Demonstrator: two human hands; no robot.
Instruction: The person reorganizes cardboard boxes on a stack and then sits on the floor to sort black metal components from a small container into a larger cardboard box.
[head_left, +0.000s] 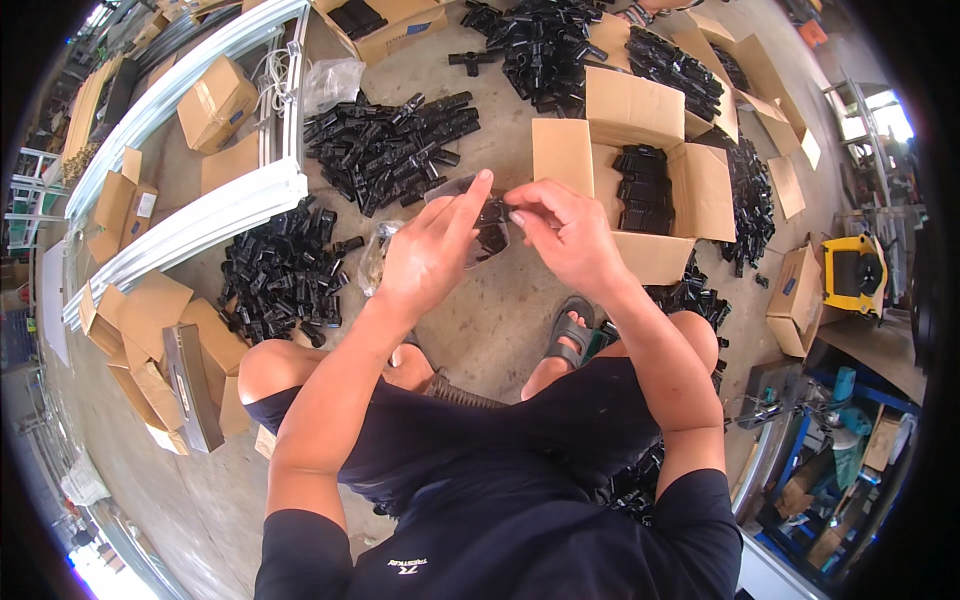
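Observation:
In front of my knees, my left hand (432,252) and my right hand (572,238) come together over a small black plastic fitting (494,212). My right thumb and index finger pinch its right end. The left hand grips the other side, its index finger stretched out and its thumb hidden. Just below them is a clear plastic tub (488,262) with small black pieces inside, partly covered by my hands. A clear plastic bag (374,258) lies beside my left wrist. Right of my right hand stands an open cardboard box (652,258) with black fittings stacked in rows.
Heaps of black fittings (385,150) lie on the concrete floor ahead, with another pile (280,270) to the left. White metal profiles (200,225) reach in from the left. Opened cartons (165,330) lie near my left knee. A yellow-framed item (853,275) stands far right.

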